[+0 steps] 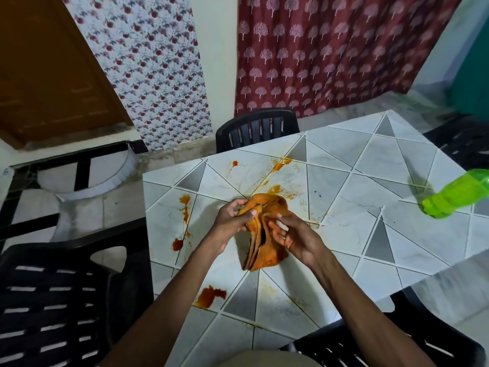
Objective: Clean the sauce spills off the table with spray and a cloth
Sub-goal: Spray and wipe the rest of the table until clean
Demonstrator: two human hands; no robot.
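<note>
1. Sauce spills [209,296] are seen as orange-red blotches and streaks on the tabletop [370,181]. The largest lies at lower centre, near the tabletop's left edge. Smaller ones are strung along that edge at mid-frame, and thin smears are spread just above the cloth [264,250].
2. One container is in view: a translucent green spray bottle [455,197] at the right edge of the frame, apparently laid on its side on the tabletop, well apart from the hands. Its head is cut off by the frame, and its contents cannot be told.
3. The tabletop's left edge is flanked by a black plastic chair [53,300] at lower left. A second chair [256,128] is set against the far edge at upper centre, and a third chair [370,348] is seen at lower right. A wide stretch of patterned surface is left open between the cloth and the bottle.
4. The cloth, orange with darker stains, is bunched into loose folds at the centre of the frame, over the tabletop. Whether its lower end touches the surface cannot be told.
5. The grip of the left hand [232,221] is closed round the cloth's upper left fold, with the fingers curled over it. The grip of the right hand [291,234] is a pinch on the right-hand folds, with the remaining fingers loosely spread.
</note>
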